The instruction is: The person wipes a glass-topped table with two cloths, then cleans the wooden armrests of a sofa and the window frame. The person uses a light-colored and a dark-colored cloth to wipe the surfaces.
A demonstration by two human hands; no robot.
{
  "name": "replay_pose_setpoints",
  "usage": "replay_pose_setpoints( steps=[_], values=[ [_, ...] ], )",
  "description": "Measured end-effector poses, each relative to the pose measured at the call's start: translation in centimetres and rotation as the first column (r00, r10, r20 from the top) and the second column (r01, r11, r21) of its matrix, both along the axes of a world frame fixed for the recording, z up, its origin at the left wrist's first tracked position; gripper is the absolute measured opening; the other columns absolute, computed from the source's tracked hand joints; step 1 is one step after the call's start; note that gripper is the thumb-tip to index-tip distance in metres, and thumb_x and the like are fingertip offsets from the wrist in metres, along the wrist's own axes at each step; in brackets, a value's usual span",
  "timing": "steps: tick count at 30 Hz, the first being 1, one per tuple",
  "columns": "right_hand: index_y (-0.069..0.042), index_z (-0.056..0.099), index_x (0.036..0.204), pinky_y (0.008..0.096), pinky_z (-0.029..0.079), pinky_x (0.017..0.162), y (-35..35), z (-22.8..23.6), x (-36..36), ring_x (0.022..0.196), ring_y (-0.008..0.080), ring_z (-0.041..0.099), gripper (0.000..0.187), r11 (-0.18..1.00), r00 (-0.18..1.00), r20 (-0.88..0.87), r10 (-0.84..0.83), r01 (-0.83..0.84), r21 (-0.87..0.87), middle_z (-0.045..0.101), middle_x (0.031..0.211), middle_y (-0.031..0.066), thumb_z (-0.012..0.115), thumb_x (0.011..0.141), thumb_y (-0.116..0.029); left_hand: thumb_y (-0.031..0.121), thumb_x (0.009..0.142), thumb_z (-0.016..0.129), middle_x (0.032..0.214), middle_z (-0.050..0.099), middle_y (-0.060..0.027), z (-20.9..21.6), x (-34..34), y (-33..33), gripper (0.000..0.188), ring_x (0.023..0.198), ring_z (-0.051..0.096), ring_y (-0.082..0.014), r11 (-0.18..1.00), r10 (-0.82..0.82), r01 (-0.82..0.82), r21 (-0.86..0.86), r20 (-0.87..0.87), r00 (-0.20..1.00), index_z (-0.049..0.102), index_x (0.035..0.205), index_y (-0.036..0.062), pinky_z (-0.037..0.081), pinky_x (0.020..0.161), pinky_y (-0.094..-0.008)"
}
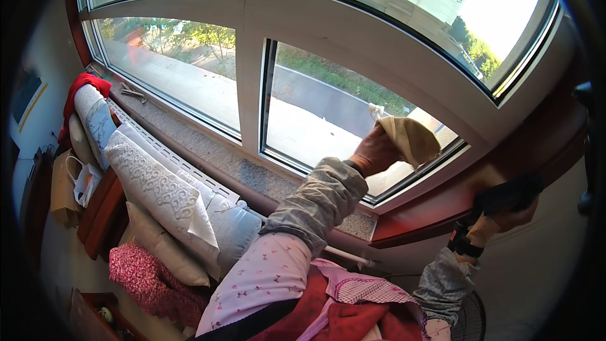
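My left hand [374,149] is closed on a folded tan cloth [413,141], which is up at the lower right window pane [315,107]. Whether the cloth touches the glass I cannot tell. Lower down on the right, beside the dark red wooden trim [435,218], my right hand [514,215] is wrapped round a soft-looking black thing [508,194]. Its kind is not clear, and it hides part of the fingers. Both forearms wear grey oversleeves, and a dark band sits on the right wrist.
Below the panes runs a speckled stone sill [208,161] with a metal tool [132,93] on it. A white radiator [214,189] stands under it, draped with pale embroidered covers [158,173]. Cushions [167,246], a red patterned cloth [151,284] and a cardboard box [63,189] are at left.
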State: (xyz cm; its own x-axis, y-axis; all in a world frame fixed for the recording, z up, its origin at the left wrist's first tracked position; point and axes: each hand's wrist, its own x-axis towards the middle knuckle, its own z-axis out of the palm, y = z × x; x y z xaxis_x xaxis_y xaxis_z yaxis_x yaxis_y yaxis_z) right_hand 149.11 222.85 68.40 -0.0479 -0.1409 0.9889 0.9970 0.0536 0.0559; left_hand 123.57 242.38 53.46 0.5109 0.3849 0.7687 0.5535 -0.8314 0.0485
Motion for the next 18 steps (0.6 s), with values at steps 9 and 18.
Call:
replay_pose_setpoints(
  steps=[9,18],
  values=[
    [0.006,0.05,0.135,0.0405,0.053,0.101,-0.6,0.0,-0.6,0.113,0.0327,0.066,0.049,0.997,0.995,-0.095,0.021,-0.029,-0.075,0.062,0.127,0.0227,0.06,0.103,-0.029,0.037,0.098,0.062,0.085,0.071,-0.0065,2.5,-17.4,8.4,0.023,0.091,0.068,-0.0277,0.919,0.281,-0.393,0.013,0.677,0.68,0.072,0.097,0.0166,0.049,0.089,-0.0408],
    [0.006,0.052,0.132,0.0407,0.052,0.103,0.2,0.3,-1.0,0.113,0.0338,0.066,0.048,0.997,0.995,-0.057,0.076,-0.077,-0.018,0.063,0.127,0.0227,0.063,0.101,-0.028,0.026,0.086,0.074,0.134,0.052,-0.0214,2.2,-6.2,1.6,0.055,0.13,0.044,-0.0436,0.962,0.199,-0.259,0.084,0.429,0.881,0.056,0.134,0.0062,0.027,0.115,-0.0584]
  ],
)
